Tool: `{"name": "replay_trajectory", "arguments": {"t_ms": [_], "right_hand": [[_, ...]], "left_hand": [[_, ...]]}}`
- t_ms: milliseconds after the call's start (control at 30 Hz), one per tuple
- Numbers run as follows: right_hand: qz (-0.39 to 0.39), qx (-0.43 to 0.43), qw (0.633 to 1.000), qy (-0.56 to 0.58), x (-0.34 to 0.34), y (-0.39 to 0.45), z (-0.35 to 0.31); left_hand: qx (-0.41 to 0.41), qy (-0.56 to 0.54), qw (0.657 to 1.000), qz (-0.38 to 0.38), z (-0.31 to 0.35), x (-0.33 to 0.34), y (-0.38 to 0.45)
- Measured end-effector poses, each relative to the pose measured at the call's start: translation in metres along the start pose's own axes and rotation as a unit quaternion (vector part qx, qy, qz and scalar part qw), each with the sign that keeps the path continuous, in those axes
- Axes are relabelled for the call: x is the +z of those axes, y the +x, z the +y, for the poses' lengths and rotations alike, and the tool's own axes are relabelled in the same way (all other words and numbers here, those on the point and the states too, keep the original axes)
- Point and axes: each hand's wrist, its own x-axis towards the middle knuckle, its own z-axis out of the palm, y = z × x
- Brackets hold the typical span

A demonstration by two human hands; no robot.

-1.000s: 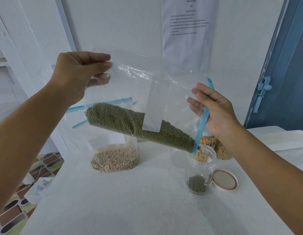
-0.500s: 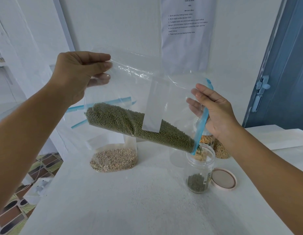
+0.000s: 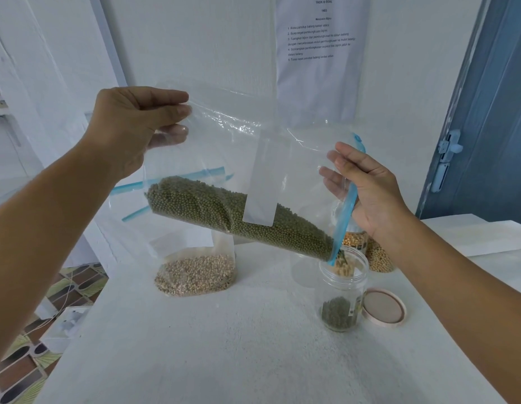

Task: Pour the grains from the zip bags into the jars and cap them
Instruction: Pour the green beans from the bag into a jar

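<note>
A clear zip bag [image 3: 253,147] with a blue zip strip hangs tilted over the table, green beans [image 3: 212,208] lying along its lower edge. My left hand [image 3: 137,123] pinches the bag's raised bottom corner. My right hand [image 3: 367,188] holds the zip end, whose mouth points down into an open clear jar [image 3: 342,290]. A thin stream of beans falls into the jar, which has a shallow layer of green beans at its bottom. The jar's pinkish lid [image 3: 383,307] lies flat on the table to its right.
A second zip bag of pale grains [image 3: 195,272] lies on the white table [image 3: 224,345] behind. A filled jar of yellow grains [image 3: 355,240] and a bag of soybeans [image 3: 378,258] stand behind the open jar. The table's left edge drops to a tiled floor [image 3: 20,360]. A blue door [image 3: 486,112] is on the right.
The bag and both hands have stayed almost still. Beans keep trickling from the bag's mouth, and the layer in the jar has risen a little.
</note>
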Motion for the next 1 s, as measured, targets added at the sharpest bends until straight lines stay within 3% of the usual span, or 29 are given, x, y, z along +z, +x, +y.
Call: {"name": "replay_trajectory", "arguments": {"t_ms": [1000], "right_hand": [[0.0,0.004,1.0,0.007,0.0024,-0.0038,-0.001]], "left_hand": [[0.002,-0.002,1.0,0.003,0.002,-0.0025,-0.0002]]}}
